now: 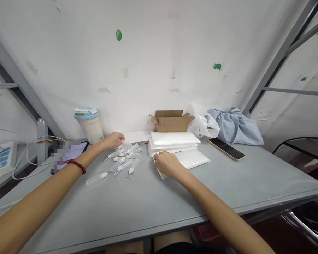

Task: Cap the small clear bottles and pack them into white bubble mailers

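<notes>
Several small translucent plastic squeeze bottles [124, 164] with narrow tips and thin loops lie in a loose pile left of centre. At the pile's far edge, my left hand [113, 140] has its fingers curled down; what is under the fingertips is hidden. One bottle [95, 179] lies apart, nearest me. My right hand [167, 164] is closed on the near left corner of a white bubble mailer [194, 158], which lies flat on the table. Behind it, more white bubble mailers [172, 139] are stacked.
An open cardboard box [173, 123], a white plastic bag [204, 121] and blue cloth [237, 127] line the wall. A phone [226, 149] lies right on the grey table [137, 208]. A lidded cup [90, 127], another phone [78, 150] and cables [29, 164] are left.
</notes>
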`<action>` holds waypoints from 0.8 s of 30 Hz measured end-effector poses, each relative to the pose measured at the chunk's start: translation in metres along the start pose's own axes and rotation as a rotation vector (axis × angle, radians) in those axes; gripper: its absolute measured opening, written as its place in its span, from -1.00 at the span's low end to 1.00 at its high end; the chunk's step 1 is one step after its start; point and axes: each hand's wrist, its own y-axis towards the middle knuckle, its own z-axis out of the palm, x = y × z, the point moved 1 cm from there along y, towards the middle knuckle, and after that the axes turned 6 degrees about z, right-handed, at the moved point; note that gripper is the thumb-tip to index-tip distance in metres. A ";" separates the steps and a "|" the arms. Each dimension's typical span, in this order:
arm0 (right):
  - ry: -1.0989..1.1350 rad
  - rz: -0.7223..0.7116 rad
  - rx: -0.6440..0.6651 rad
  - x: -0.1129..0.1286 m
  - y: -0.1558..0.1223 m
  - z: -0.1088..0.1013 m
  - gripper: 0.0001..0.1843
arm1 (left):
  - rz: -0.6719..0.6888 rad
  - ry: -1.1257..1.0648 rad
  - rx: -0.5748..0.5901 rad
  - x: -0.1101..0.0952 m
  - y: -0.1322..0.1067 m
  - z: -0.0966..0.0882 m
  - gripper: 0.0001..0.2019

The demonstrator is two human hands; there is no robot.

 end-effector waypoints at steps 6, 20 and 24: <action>-0.013 -0.021 -0.003 0.003 -0.001 0.000 -0.81 | 0.047 0.000 0.044 0.015 0.002 0.000 -0.68; -0.004 -0.013 0.007 0.002 -0.002 -0.002 -0.78 | -0.066 0.070 -0.292 0.008 -0.007 0.004 -0.81; -0.006 -0.026 0.009 0.001 -0.003 -0.001 -0.79 | -0.286 -0.076 -0.534 0.013 -0.015 -0.006 -0.88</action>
